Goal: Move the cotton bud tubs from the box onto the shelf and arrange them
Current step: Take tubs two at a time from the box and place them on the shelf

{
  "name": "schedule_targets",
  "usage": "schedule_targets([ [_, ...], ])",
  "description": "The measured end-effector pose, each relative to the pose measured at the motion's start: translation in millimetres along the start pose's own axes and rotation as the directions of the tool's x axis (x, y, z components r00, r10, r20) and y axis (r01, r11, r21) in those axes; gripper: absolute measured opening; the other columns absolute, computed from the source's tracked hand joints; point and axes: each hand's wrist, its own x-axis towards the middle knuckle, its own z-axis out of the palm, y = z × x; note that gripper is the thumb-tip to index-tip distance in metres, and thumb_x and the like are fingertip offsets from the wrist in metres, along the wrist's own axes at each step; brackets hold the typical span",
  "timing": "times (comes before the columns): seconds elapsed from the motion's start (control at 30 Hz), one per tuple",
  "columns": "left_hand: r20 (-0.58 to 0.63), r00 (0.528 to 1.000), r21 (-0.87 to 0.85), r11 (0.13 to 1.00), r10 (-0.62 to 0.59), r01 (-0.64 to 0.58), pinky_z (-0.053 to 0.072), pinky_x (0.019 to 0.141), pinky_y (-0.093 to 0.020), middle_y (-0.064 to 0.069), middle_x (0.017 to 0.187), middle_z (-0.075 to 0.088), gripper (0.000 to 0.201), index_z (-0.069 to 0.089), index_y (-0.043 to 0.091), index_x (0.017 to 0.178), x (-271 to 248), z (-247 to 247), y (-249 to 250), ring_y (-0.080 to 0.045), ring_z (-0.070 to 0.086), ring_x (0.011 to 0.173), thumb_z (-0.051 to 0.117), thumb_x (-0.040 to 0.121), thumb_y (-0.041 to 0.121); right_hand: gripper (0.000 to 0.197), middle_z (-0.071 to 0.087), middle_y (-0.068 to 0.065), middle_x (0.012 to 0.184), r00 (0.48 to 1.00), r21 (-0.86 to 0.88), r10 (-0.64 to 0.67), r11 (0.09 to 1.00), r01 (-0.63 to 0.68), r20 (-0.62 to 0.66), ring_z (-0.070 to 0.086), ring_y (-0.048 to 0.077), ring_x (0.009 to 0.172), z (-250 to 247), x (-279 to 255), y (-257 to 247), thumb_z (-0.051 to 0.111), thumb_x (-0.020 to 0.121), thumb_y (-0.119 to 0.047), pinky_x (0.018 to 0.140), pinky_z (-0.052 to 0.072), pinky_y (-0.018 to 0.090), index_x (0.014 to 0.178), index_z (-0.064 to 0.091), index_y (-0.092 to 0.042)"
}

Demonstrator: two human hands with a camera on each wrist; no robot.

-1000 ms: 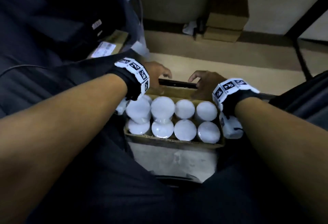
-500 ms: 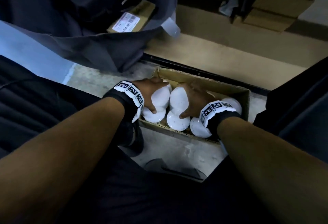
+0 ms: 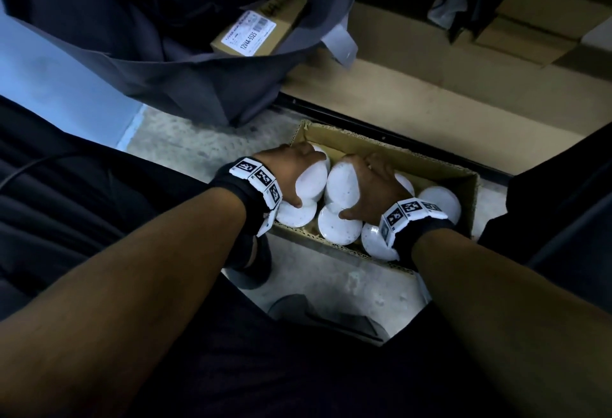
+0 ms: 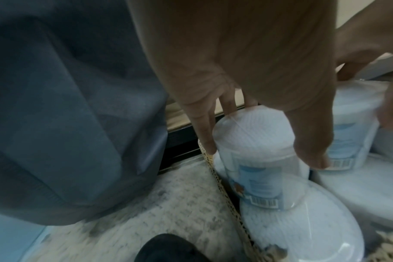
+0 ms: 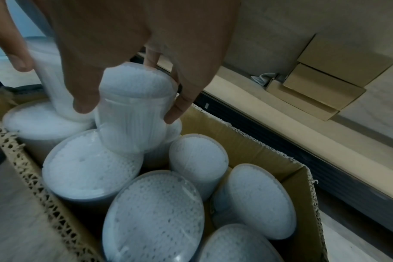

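An open cardboard box (image 3: 381, 147) on the floor holds several white cotton bud tubs (image 3: 339, 227). My left hand (image 3: 289, 170) grips one tub (image 3: 313, 179) at the box's left end; the left wrist view shows fingers and thumb round that tub (image 4: 254, 150), lifted above the others. My right hand (image 3: 371, 190) grips a second tub (image 3: 341, 182) beside it, seen raised and tilted as a ribbed tub (image 5: 132, 117) in the right wrist view. The low shelf board (image 3: 447, 86) lies just beyond the box.
A dark grey bag (image 3: 149, 36) with a labelled carton (image 3: 255, 30) stands at the back left. Flat cardboard boxes (image 3: 530, 30) lie on the shelf at the back right. My knees flank the box; a dark shoe (image 3: 248, 265) sits by its near left corner.
A second ago both hands were at the shelf edge beyond the box. They came down onto the tubs, each took hold of one, and the two tubs now stand higher than the rest.
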Motion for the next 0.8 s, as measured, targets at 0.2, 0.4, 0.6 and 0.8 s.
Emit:
schedule_targets([
  [0.2,-0.038,0.999,0.054,0.998,-0.03,0.032,0.054,0.089,-0.036,0.007,0.132,0.05,0.084,0.043,0.037,0.131,-8,-10,7,-0.022,0.061,0.11,0.063,0.052,0.057,0.102,0.03,0.008,0.14,0.999,0.043,-0.023,0.999,0.024,-0.028,0.033,0.032,0.133,-13,1,0,0.087,0.056,-0.044,0.105,0.038,0.041,0.141,0.03,-0.033],
  [0.4,-0.03,0.999,0.088,0.996,-0.014,0.017,0.045,0.104,-0.037,0.005,0.149,0.038,0.11,0.029,0.036,0.148,-5,-30,10,-0.021,0.048,0.129,0.085,0.055,0.049,0.098,0.034,0.007,0.133,0.991,0.114,-0.018,0.993,0.033,-0.131,0.046,0.031,0.119,-37,-12,0,0.09,0.056,-0.035,0.096,0.043,0.036,0.139,0.038,-0.029],
  [0.6,-0.113,0.992,0.135,0.99,0.055,-0.04,0.042,0.105,-0.039,0.0,0.14,0.042,0.104,0.037,0.026,0.147,-12,-74,36,-0.023,0.045,0.128,0.088,0.057,0.043,0.101,0.036,0.004,0.13,0.983,0.096,-0.013,0.995,0.031,-0.185,0.046,0.033,0.119,-78,-36,-3,0.088,0.057,-0.038,0.1,0.044,0.044,0.142,0.035,-0.033],
  [0.8,-0.185,0.965,0.229,0.963,0.185,-0.14,0.042,0.104,-0.039,-0.004,0.132,0.045,0.092,0.047,0.023,0.141,-38,-131,72,-0.025,0.046,0.123,0.088,0.061,0.041,0.093,0.044,0.008,0.133,0.951,0.065,-0.056,0.995,0.079,-0.304,0.044,0.032,0.125,-134,-72,-12,0.088,0.057,-0.041,0.104,0.042,0.044,0.139,0.044,-0.032],
])
